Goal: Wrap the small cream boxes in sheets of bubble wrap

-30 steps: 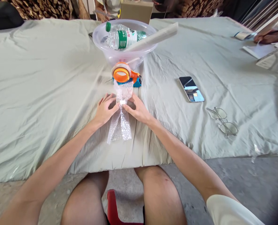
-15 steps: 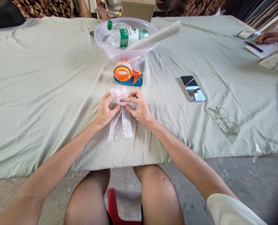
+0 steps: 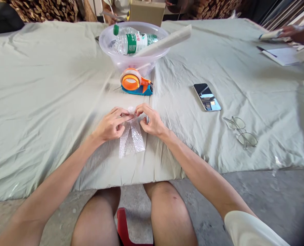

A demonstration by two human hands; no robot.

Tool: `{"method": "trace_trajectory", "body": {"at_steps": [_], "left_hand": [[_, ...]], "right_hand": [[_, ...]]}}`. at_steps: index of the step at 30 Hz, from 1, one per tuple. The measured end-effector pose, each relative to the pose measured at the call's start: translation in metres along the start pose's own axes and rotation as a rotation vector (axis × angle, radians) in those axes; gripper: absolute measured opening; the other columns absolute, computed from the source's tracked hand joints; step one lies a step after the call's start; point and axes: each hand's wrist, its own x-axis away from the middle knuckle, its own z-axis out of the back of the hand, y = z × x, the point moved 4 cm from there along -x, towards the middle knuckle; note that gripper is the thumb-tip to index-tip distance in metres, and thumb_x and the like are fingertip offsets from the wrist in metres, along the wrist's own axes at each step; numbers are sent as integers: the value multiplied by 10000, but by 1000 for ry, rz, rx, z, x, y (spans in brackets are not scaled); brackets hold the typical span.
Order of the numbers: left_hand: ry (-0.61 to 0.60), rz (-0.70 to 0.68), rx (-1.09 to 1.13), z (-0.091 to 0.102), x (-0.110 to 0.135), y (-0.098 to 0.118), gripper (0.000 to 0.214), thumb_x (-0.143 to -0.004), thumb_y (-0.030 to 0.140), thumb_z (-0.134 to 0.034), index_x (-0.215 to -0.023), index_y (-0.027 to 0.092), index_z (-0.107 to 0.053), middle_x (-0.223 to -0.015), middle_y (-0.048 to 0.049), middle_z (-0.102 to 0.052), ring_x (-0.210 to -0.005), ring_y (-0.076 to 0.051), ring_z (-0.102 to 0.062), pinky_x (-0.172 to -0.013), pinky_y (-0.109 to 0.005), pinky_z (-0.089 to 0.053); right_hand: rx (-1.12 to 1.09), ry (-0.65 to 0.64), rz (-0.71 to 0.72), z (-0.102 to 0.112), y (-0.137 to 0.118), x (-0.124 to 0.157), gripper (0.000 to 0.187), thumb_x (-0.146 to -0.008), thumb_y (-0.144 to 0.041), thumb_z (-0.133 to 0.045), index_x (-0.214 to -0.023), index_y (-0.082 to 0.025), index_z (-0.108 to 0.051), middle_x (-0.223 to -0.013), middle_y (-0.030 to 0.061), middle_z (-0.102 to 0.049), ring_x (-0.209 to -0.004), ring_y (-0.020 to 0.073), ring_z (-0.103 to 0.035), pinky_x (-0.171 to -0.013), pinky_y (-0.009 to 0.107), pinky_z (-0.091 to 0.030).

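A small clear piece of bubble wrap [image 3: 133,143] lies on the cloth in front of me, its upper end gathered and folded over, its lower end flaring out flat. My left hand [image 3: 110,124] presses on the folded end from the left, fingers reaching across it and thumb bent beneath. From the right, my right hand [image 3: 152,119] pinches the same end with its fingertips, thumb a little apart. Whether anything is wrapped inside is hidden. Just beyond my hands stands an orange and blue tape dispenser [image 3: 139,89] with a roll of clear tape.
Behind the dispenser sits a translucent basin [image 3: 111,56] holding plastic bottles [image 3: 136,42] and a rolled sheet [image 3: 167,40]. To the right lie a phone [image 3: 207,97] and glasses [image 3: 240,131]. Another person's hand [image 3: 290,32] is at far right near paper [image 3: 285,56]. A cardboard box [image 3: 147,13] stands behind.
My fingers have pressed the top of the bubble wrap down and flatter. The left hand has turned, its fingers now lying across the fold. The other person's hand at right has lifted a white item.
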Motion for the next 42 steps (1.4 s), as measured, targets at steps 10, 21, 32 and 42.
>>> {"method": "trace_trajectory", "body": {"at_steps": [10,21,32,42], "left_hand": [[-154,55,-84,3,1,-14,703,-1100,83,-634,-1776,237,-519,-1565,-175,-693,-1448,-347,-696,-1187,-530,-680],[-47,29,-93,3,-1,-3,431,-1185,230,-660,-1614,254,-688,-1406,-157,-768,-1274,-311,-748,-1123,-485,-677],[121,201,79,-3,-1,-9,286,-1146,477,-765,-1314,246,-775,-1324,-95,-759,-1174,-264,-756,-974,-392,-701],[96,185,65,-7,3,-14,293,-1224,504,-607,-1284,281,-788,-1292,-110,-782,-1209,-276,-765,-1017,-417,-685]], "right_hand": [[166,-195,-92,0,16,4,596,-887,-75,-632,-1452,-249,-559,-1520,180,-648,-1509,368,-607,-1295,617,-514],[89,-80,-30,0,13,1,184,-1084,-249,-716,-1255,-263,-649,-1337,131,-723,-1294,292,-716,-1124,467,-610],[6,10,-29,0,19,5,222,-1117,-462,-789,-1205,-263,-742,-1276,108,-761,-1158,259,-770,-1024,421,-645],[31,5,-29,0,21,4,332,-1143,-570,-735,-1222,-248,-758,-1234,123,-762,-1145,287,-762,-1012,464,-661]]}}
